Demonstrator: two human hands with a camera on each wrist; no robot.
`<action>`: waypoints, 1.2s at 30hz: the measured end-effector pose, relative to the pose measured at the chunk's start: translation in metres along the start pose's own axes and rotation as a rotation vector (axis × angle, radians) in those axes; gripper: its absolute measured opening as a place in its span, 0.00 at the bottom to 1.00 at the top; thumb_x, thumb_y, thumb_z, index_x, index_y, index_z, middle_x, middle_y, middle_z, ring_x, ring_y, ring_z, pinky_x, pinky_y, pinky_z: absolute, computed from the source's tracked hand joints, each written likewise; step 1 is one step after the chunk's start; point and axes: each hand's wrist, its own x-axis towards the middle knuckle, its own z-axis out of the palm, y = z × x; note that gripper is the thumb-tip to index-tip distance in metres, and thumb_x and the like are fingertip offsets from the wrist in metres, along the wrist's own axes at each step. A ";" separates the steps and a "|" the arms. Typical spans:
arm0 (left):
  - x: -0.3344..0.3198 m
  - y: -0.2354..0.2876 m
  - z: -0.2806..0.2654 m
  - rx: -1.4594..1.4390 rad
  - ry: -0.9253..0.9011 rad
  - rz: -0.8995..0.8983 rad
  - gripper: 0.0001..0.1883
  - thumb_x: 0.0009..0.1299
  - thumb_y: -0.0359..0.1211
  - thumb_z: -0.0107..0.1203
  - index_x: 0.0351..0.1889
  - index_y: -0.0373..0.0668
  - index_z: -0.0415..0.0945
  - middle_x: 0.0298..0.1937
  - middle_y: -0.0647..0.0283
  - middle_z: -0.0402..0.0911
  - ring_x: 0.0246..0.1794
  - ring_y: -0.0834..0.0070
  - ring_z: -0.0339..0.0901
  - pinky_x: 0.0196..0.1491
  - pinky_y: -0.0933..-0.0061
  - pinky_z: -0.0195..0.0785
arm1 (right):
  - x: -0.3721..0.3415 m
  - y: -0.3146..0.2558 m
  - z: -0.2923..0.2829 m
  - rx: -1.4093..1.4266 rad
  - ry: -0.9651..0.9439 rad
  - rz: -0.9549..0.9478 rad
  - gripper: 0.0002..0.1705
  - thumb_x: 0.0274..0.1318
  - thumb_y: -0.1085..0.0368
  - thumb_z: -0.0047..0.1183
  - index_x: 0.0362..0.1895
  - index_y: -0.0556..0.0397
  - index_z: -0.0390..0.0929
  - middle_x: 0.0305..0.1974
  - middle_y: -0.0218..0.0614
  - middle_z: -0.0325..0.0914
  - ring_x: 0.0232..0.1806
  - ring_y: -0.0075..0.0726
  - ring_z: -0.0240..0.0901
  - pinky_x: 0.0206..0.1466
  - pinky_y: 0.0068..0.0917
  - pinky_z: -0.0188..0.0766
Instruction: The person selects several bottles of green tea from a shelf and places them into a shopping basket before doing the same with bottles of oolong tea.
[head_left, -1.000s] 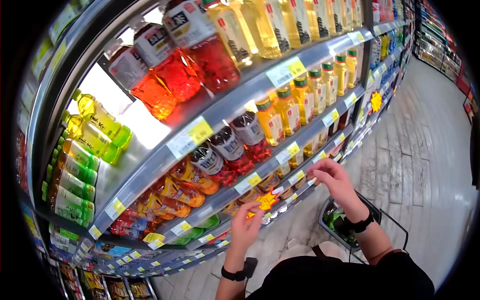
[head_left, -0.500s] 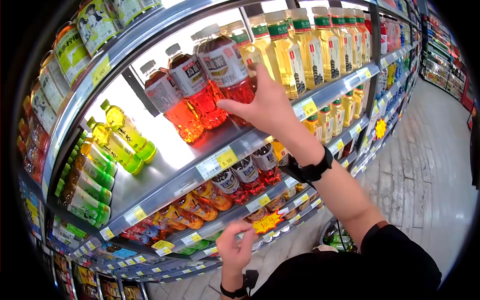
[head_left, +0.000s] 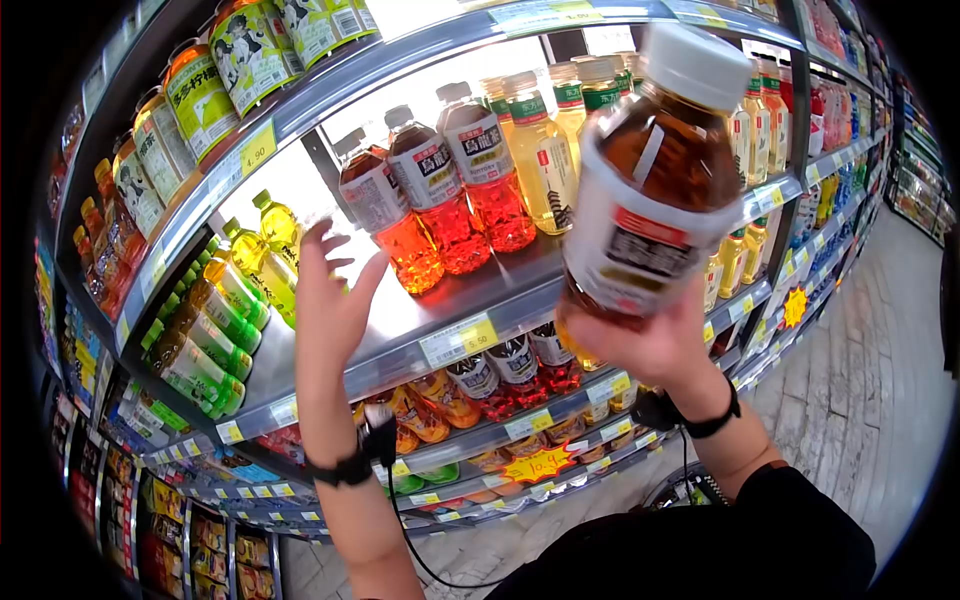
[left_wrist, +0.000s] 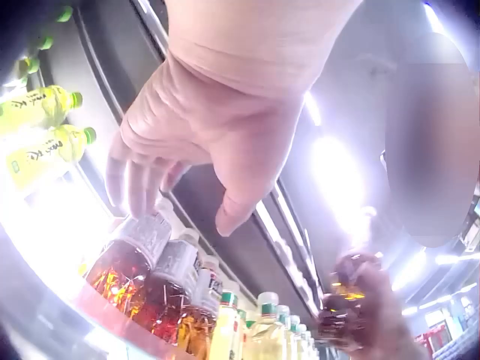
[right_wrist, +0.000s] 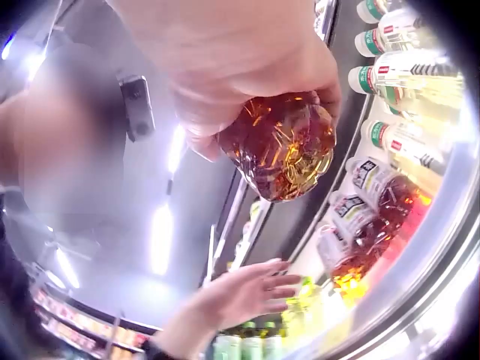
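My right hand (head_left: 665, 345) grips a dark oolong tea bottle (head_left: 640, 240) around its lower part. The bottle has a white cap and a white label, and it is raised in front of the shelf, close to the head camera. Its amber bottom shows below my fingers in the right wrist view. My left hand (head_left: 335, 300) is lifted at the shelf front with fingers spread and nothing in them. Three more oolong tea bottles (head_left: 470, 205) stand to its right on the shelf. From the left wrist view, the left fingertips (left_wrist: 139, 199) overlap the nearest bottle's top.
Pale yellow tea bottles (head_left: 545, 165) line the shelf to the right; green-capped bottles (head_left: 210, 345) lean at left. Metal shelf edges with price tags (head_left: 460, 340) run above and below. A basket (head_left: 690, 490) sits on the floor, and a cable (head_left: 420, 560) hangs from the left wrist.
My right hand went up to the oolong tea bottles, took one and drew it off the shelf towards me. My left hand rose from low down to the shelf's left side, its fingers spreading.
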 end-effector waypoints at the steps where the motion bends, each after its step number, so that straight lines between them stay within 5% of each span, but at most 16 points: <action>1: 0.017 -0.005 0.011 0.005 0.013 -0.049 0.42 0.59 0.40 0.69 0.66 0.33 0.55 0.56 0.49 0.73 0.53 0.67 0.73 0.54 0.66 0.68 | -0.010 -0.006 -0.004 0.122 -0.020 0.098 0.39 0.39 0.69 0.71 0.57 0.59 0.68 0.48 0.38 0.78 0.47 0.31 0.77 0.51 0.30 0.74; 3: 0.036 -0.010 0.028 -0.047 -0.032 -0.113 0.47 0.57 0.42 0.71 0.65 0.31 0.52 0.56 0.46 0.73 0.55 0.65 0.74 0.55 0.66 0.69 | -0.027 -0.016 -0.012 0.287 -0.079 0.279 0.47 0.36 0.66 0.75 0.63 0.58 0.63 0.54 0.37 0.74 0.54 0.30 0.73 0.58 0.30 0.69; 7: 0.066 -0.031 0.054 -0.107 -0.035 -0.026 0.51 0.53 0.44 0.74 0.62 0.27 0.51 0.55 0.43 0.74 0.56 0.63 0.74 0.56 0.68 0.69 | -0.039 -0.017 -0.035 0.171 -0.227 0.183 0.44 0.36 0.68 0.74 0.60 0.62 0.66 0.51 0.38 0.77 0.52 0.28 0.74 0.58 0.28 0.69; 8: 0.066 -0.035 0.056 -0.068 0.019 -0.144 0.43 0.54 0.38 0.74 0.61 0.32 0.57 0.56 0.50 0.75 0.56 0.67 0.74 0.59 0.67 0.68 | -0.040 -0.017 -0.037 0.159 -0.224 0.193 0.43 0.36 0.68 0.74 0.59 0.62 0.67 0.51 0.38 0.77 0.52 0.27 0.73 0.58 0.27 0.69; 11: 0.073 -0.048 0.052 -0.091 -0.008 -0.019 0.48 0.51 0.42 0.75 0.59 0.26 0.55 0.52 0.45 0.77 0.51 0.62 0.78 0.54 0.69 0.72 | -0.040 -0.018 -0.039 0.216 -0.203 0.265 0.43 0.36 0.68 0.74 0.59 0.62 0.67 0.51 0.38 0.77 0.52 0.27 0.73 0.58 0.27 0.69; 18: 0.023 -0.003 0.035 0.003 0.178 0.150 0.39 0.50 0.33 0.71 0.60 0.37 0.63 0.50 0.53 0.79 0.49 0.65 0.79 0.49 0.67 0.73 | -0.047 -0.011 -0.033 0.333 -0.127 0.362 0.46 0.34 0.67 0.74 0.61 0.61 0.65 0.52 0.39 0.76 0.52 0.29 0.74 0.58 0.27 0.69; 21: -0.010 0.018 0.026 -0.279 0.254 0.392 0.40 0.53 0.28 0.71 0.63 0.37 0.61 0.56 0.56 0.75 0.52 0.68 0.78 0.50 0.66 0.75 | -0.049 -0.007 -0.036 0.334 -0.158 0.379 0.46 0.34 0.66 0.74 0.61 0.61 0.65 0.52 0.39 0.76 0.52 0.28 0.74 0.57 0.27 0.69; 24: -0.049 0.045 -0.002 -0.577 0.012 0.219 0.42 0.53 0.23 0.70 0.66 0.37 0.59 0.57 0.53 0.75 0.55 0.66 0.77 0.55 0.63 0.74 | -0.048 -0.011 -0.037 0.390 -0.219 0.436 0.45 0.35 0.66 0.73 0.61 0.62 0.65 0.52 0.39 0.77 0.52 0.29 0.74 0.57 0.28 0.69; 26: -0.082 0.053 0.002 -0.838 -0.070 0.126 0.45 0.51 0.29 0.71 0.67 0.34 0.58 0.56 0.50 0.76 0.55 0.62 0.77 0.56 0.61 0.73 | -0.049 -0.015 -0.041 0.441 -0.286 0.500 0.44 0.36 0.66 0.72 0.60 0.62 0.65 0.52 0.40 0.77 0.53 0.30 0.74 0.57 0.28 0.69; 29: -0.120 0.060 0.024 -1.144 -0.347 -0.051 0.49 0.49 0.37 0.72 0.66 0.32 0.57 0.55 0.45 0.76 0.55 0.59 0.77 0.58 0.58 0.71 | -0.057 -0.024 -0.031 0.481 -0.155 0.633 0.49 0.28 0.58 0.73 0.57 0.67 0.64 0.36 0.48 0.79 0.37 0.44 0.80 0.43 0.37 0.79; 32: -0.154 0.049 0.043 -1.362 -0.641 -0.262 0.48 0.50 0.37 0.71 0.66 0.32 0.56 0.56 0.43 0.75 0.55 0.59 0.77 0.58 0.59 0.70 | -0.067 -0.035 -0.028 0.565 -0.170 0.787 0.48 0.31 0.60 0.71 0.59 0.65 0.63 0.38 0.49 0.78 0.37 0.45 0.80 0.41 0.38 0.79; 36: -0.180 0.074 0.059 -1.208 -0.362 -0.460 0.51 0.46 0.51 0.73 0.62 0.28 0.61 0.50 0.46 0.77 0.46 0.58 0.80 0.50 0.60 0.76 | -0.086 -0.034 -0.028 0.573 -0.172 0.906 0.49 0.35 0.62 0.69 0.64 0.63 0.60 0.47 0.46 0.78 0.42 0.42 0.80 0.45 0.37 0.77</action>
